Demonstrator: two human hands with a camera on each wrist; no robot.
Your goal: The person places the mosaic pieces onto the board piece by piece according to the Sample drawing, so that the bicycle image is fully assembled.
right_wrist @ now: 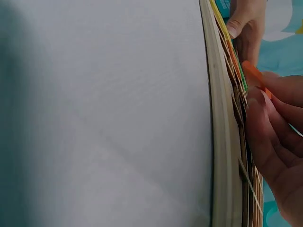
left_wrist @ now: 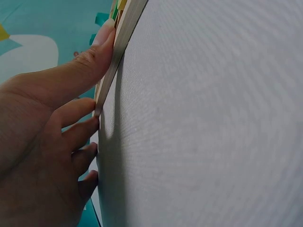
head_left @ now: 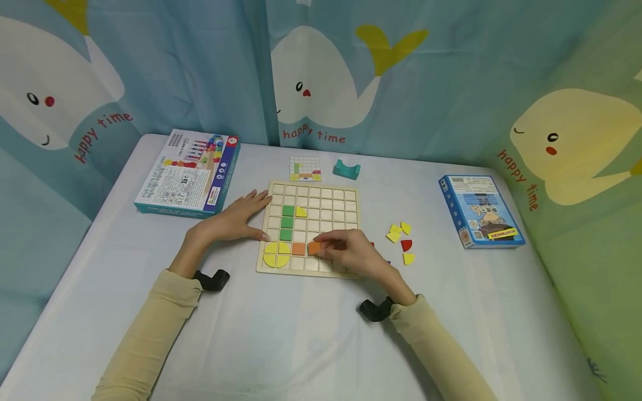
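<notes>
A wooden grid board (head_left: 326, 209) lies on the table with green square tiles (head_left: 287, 222), yellow pieces (head_left: 277, 254) forming a rounded shape, a single yellow piece (head_left: 301, 212) and an orange tile (head_left: 298, 249) in its cells. Between thumb and fingers my right hand (head_left: 353, 252) pinches a second orange square tile (head_left: 314, 248), tilted over the board just right of the placed orange one. My left hand (head_left: 236, 217) rests against the board's left edge, its thumb (left_wrist: 87, 64) on the rim and its fingers extended along the side.
Loose yellow pieces (head_left: 393, 237) and a red piece (head_left: 406, 245) lie right of the board. Behind it are a pattern card (head_left: 305, 169) and a teal holder (head_left: 347, 170). One game box (head_left: 185, 175) sits at left, a blue box (head_left: 481, 211) at right.
</notes>
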